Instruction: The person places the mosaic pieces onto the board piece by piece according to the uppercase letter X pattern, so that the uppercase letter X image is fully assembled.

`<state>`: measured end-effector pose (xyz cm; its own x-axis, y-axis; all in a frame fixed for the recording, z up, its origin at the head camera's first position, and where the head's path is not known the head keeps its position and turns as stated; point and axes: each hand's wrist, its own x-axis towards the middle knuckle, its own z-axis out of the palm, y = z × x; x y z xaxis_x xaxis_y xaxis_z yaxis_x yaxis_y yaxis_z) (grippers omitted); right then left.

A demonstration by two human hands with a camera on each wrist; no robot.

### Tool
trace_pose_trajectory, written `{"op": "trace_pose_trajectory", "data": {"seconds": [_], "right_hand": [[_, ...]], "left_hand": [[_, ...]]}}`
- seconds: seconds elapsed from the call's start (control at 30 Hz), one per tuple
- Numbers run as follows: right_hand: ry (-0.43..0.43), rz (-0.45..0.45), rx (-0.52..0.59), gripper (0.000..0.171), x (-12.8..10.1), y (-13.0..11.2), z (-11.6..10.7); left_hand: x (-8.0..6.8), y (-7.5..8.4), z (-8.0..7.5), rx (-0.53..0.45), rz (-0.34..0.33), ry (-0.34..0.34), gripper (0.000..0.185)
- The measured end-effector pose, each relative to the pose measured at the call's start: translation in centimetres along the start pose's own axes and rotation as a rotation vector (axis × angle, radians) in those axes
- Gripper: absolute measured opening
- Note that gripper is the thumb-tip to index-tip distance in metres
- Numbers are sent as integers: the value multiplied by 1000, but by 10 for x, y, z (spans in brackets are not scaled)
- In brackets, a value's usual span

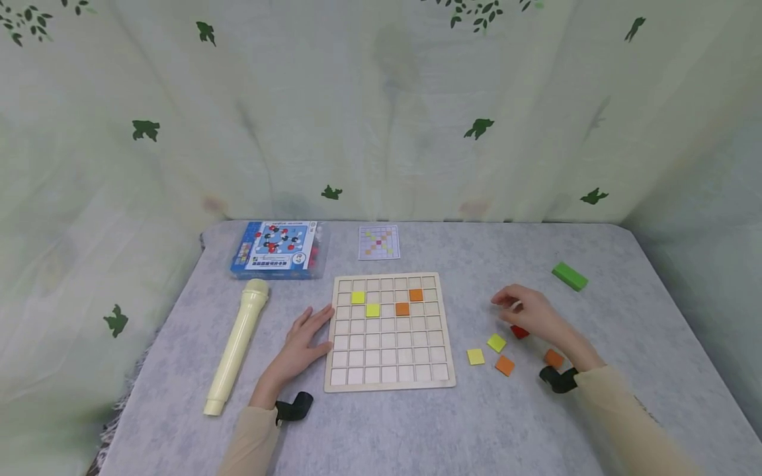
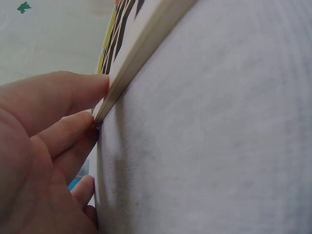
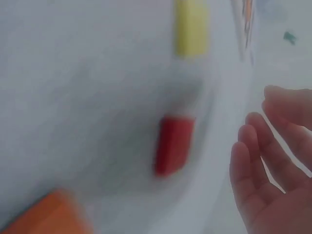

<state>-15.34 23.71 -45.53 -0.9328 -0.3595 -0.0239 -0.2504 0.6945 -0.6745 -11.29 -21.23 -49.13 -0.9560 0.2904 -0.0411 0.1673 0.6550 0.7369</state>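
Observation:
A wooden grid board [image 1: 387,388] lies on the table, with two yellow tiles [image 1: 358,297] and two orange tiles [image 1: 416,295] in its upper squares. My left hand [image 1: 302,338] touches the board's left edge; in the left wrist view, thumb [image 2: 73,92] and fingertips meet the rim. Right of the board, my right hand [image 1: 532,314] hovers with fingers loosely bent and nothing visible between them. A red tile [image 1: 519,332] lies below it, partly hidden in the head view. Nearby are loose yellow tiles [image 1: 475,357] and orange tiles [image 1: 505,365].
A small card with a coloured grid pattern [image 1: 379,242] lies behind the board. At the back left is a blue box with molecule pictures [image 1: 276,248]. A cream microphone-shaped tube [image 1: 235,350] lies at the left, and a green block [image 1: 569,276] at the right.

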Motion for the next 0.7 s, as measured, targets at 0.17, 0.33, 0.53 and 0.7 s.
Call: {"op": "trace_pose_trajectory", "data": {"seconds": [0.17,0.33,0.53,0.7], "right_hand": [[-31,57,5,22,-25,18,-10],[-58,20,-89,28,-35,28,-8],[-29,7,-143,27,-29,28,-3],[-38,-6,-112,26,-12,12,3]], "left_hand": [[-1,1,-1,-10,-17,-11,62],[-2,1,-1,-31,-32,-20,63],[-2,1,-1,-30,-35,-19,63],[-2,2,-1,-12,-30,-10,62]]}}
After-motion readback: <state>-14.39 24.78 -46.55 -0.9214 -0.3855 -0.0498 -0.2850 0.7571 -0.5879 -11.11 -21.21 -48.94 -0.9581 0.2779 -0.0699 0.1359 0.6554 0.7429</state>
